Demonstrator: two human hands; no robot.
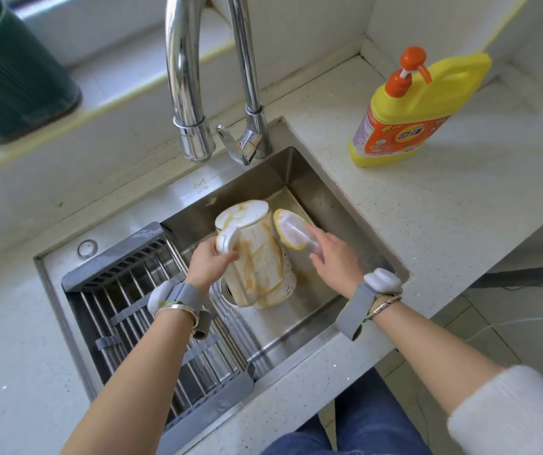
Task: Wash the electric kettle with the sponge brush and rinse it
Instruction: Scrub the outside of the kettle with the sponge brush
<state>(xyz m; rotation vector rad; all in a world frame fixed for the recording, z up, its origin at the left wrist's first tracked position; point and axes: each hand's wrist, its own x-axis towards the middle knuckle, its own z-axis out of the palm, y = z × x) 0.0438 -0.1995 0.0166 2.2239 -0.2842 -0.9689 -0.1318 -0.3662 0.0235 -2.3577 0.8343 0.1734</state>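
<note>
Yellow detergent bottle (408, 116) on the counter, chrome faucet (191, 93), grey drying rack (152, 310), dark green bin (10, 77)

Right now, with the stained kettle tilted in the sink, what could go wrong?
1. The left hand grips only the handle of the white, yellow-stained electric kettle, which leans; it might slip against the steel sink.
2. The right hand presses the yellow sponge brush sideways, possibly pushing the kettle over.

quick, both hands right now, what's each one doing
Left hand: grips the kettle by its handle.
Right hand: holds the sponge brush against the kettle's side.
</note>
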